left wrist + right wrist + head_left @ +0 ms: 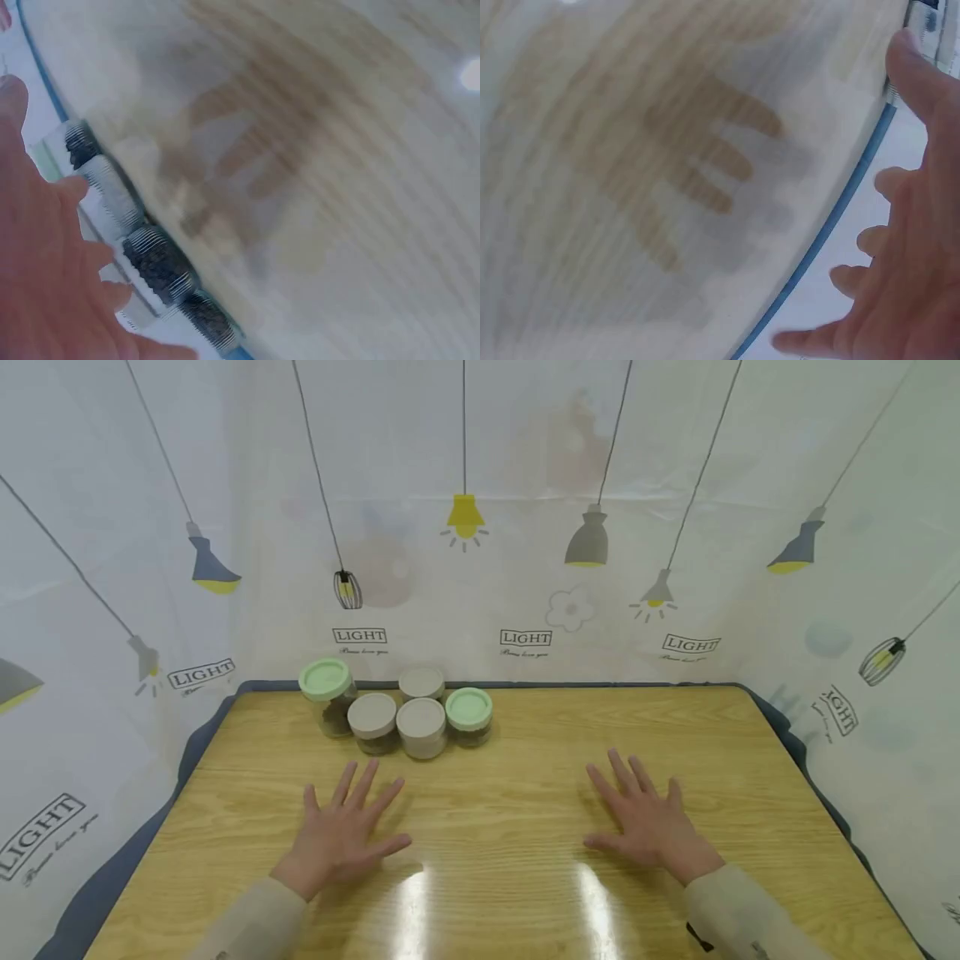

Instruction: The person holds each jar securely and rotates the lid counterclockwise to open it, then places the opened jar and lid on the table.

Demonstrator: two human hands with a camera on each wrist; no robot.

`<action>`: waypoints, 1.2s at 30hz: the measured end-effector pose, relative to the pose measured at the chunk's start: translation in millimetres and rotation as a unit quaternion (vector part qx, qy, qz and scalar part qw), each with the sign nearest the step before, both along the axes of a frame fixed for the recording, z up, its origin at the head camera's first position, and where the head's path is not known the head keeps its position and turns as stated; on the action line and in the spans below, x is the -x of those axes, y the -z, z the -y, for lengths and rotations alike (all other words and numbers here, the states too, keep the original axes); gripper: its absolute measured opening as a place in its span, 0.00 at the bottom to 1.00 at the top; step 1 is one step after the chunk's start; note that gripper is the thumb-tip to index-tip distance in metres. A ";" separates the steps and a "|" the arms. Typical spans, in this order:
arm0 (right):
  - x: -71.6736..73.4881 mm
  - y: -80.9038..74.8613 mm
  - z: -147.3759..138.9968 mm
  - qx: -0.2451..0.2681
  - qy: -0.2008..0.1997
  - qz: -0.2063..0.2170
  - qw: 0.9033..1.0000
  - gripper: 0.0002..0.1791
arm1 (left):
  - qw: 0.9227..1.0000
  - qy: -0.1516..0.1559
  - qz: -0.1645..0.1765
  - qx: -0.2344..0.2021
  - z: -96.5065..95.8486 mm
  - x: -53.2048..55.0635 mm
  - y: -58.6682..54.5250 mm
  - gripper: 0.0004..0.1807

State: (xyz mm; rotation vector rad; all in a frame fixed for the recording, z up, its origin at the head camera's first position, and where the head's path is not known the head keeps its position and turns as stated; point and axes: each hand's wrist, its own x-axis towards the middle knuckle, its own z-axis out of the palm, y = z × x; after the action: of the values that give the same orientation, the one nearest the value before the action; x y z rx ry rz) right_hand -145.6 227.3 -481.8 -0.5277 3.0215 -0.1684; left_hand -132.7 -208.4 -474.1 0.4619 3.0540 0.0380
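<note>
Left hand (337, 842) and right hand (647, 825) hover over the wood-grain desk (510, 802), fingers (362, 785) spread, empty. Five lidded jars (422, 727), apparently glass, cluster just beyond the left fingers; gripping the body (424, 746), not the lid (422, 715), looks steadiest.

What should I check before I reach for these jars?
1. Left hand empty, fingers spread: ok.
2. Right hand empty, fingers spread: ok.
3. All five jars upright: ok.
4. Lids on all five: ok, two green, three pale.
5. Lids fastened tight: cannot tell.
6. Clear path to the rear pale-lidded jar: not ok, the front ones would probably get in the way.
</note>
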 end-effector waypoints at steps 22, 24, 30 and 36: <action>16.2 -47.9 23.3 -0.005 -0.073 0.112 0.991 0.30 | 0.975 0.037 0.204 -0.075 16.4 25.3 -61.8 0.33; 16.9 -49.7 26.4 0.003 -0.073 0.127 0.989 0.29 | 0.974 0.034 0.208 -0.080 16.8 29.4 -62.6 0.32; 19.6 -51.0 35.2 0.011 -0.069 0.148 0.986 0.31 | 0.974 0.027 0.210 -0.085 18.0 39.3 -63.0 0.38; 22.6 -51.2 46.0 0.015 -0.064 0.160 0.985 0.31 | 0.968 0.025 0.227 -0.101 18.0 44.4 -66.4 0.35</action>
State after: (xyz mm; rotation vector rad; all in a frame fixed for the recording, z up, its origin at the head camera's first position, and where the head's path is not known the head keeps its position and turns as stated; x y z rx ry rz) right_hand -168.2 181.3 -430.6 -0.6283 2.6688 -0.2624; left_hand -177.0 -226.4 -407.7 0.4657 2.5956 0.3992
